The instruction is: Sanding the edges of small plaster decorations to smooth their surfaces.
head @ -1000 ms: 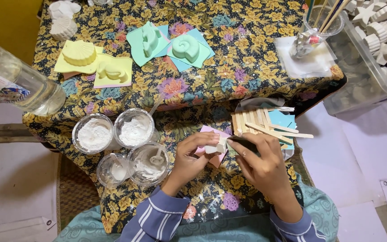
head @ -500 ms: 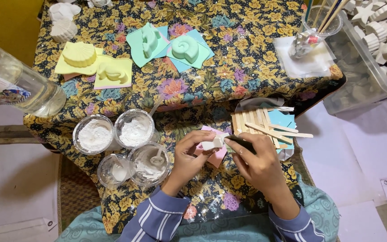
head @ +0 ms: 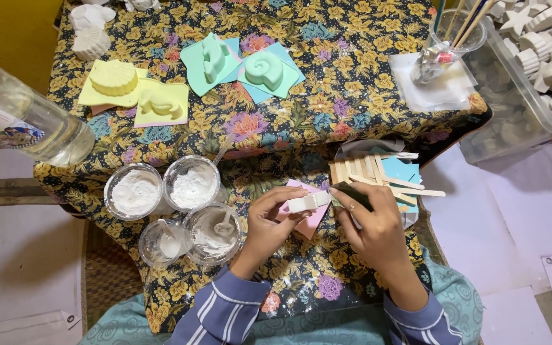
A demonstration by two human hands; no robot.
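**White cast in my left grip, dark piece in my right**

My left hand holds a small white plaster piece. It is oblong and blocky, matte and chalk-white, lying roughly level between thumb and fingertips. It sits just above a pink sheet at the near edge of the bench. Left grip: narrow, closed on the piece.

My right hand is just beside it, to the right. Its fingers are curled around a dark greenish flat piece whose tip points toward the white piece's right end. I cannot tell whether the two touch. Right grip: closed on the dark piece.

Behind my right hand lies a row of pale wooden sticks over a blue sheet.

To my left stand four clear cups: two with white powder, one with a wet white mix and a spoon, one small and nearly empty.

Farther off on the floral cloth:
- yellow moulds on yellow sheets
- green moulds on green and blue sheets
- a clear jar of brushes
- a clear bottle at the left edge

A clear bin of white casts stands to the right of the bench.
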